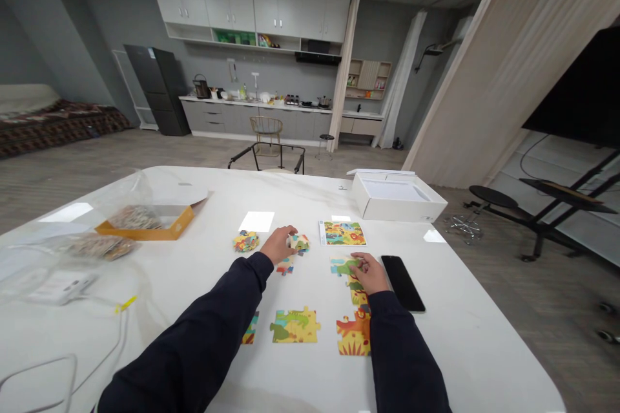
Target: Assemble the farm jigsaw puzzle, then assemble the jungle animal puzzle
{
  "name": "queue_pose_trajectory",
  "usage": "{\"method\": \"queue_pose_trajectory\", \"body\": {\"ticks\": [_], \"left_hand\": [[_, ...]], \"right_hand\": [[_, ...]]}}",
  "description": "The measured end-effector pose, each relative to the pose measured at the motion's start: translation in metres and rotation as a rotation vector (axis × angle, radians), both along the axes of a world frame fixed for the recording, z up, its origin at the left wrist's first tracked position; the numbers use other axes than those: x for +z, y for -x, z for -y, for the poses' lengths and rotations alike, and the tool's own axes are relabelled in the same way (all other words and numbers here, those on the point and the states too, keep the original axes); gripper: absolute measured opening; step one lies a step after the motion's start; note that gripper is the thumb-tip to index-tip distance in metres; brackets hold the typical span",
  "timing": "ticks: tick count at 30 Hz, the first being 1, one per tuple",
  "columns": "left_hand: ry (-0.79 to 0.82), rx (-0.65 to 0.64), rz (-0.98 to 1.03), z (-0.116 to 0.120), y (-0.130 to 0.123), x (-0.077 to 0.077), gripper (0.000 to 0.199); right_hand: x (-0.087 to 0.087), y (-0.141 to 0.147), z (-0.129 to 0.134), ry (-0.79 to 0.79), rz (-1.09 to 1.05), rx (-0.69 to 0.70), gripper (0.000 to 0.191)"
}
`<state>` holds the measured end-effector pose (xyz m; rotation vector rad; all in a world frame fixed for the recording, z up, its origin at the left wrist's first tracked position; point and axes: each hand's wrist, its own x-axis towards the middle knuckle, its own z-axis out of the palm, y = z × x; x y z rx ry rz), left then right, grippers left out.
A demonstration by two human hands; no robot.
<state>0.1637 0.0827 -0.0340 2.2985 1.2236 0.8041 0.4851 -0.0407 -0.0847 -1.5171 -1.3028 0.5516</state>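
My left hand (pixel 278 245) is over the table, its thumb and fingers closed around the edge of some puzzle pieces (pixel 300 243); how many it grips is hidden. Just below it lies another puzzle piece (pixel 285 266). The fingertips of my right hand (pixel 372 274) pinch the edge of a pale blue and green puzzle piece (pixel 341 265), at the top of a joined column. A lion piece (pixel 352 335) lies lower in that column, partly behind my right sleeve. Joined crocodile pieces (pixel 295 326) sit between my forearms. One more piece (pixel 250 330) is half hidden by my left sleeve.
A heap of puzzle pieces (pixel 245 241) lies left of my left hand. The picture card (pixel 343 232) is behind the right hand, with a white box (pixel 398 196) beyond. A black phone (pixel 403 283) lies at right. At left are an orange box (pixel 179 224), bagged pieces (pixel 101 247) and a cable (pixel 121 335).
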Motion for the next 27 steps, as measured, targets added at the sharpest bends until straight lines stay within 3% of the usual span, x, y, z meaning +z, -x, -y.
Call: {"method": "queue_pose_trajectory", "body": {"ticks": [3, 7, 12, 14, 17, 23, 27], "left_hand": [[-0.037, -0.011, 0.024, 0.017, 0.000, 0.018, 0.055], [-0.123, -0.085, 0.094, 0.058, -0.009, 0.053, 0.065], [-0.170, -0.172, 0.114, 0.109, -0.036, 0.085, 0.065], [-0.161, -0.182, 0.085, 0.120, -0.048, 0.087, 0.064], [-0.133, -0.185, 0.076, 0.126, -0.059, 0.081, 0.063], [-0.054, -0.252, 0.202, 0.118, -0.061, 0.066, 0.073], [-0.032, -0.247, 0.191, 0.116, -0.062, 0.060, 0.064]], "right_hand": [[0.007, 0.001, 0.002, 0.005, -0.010, -0.004, 0.037], [0.035, 0.013, 0.009, -0.043, -0.061, 0.043, 0.037], [0.069, 0.049, 0.021, 0.036, -0.388, 0.428, 0.047], [0.072, 0.061, 0.024, 0.089, -0.448, 0.513, 0.046], [0.072, 0.065, 0.025, 0.138, -0.464, 0.509, 0.046], [0.074, 0.058, 0.024, 0.181, -0.510, 0.488, 0.050], [0.072, 0.060, 0.022, 0.197, -0.538, 0.513, 0.050]]}}
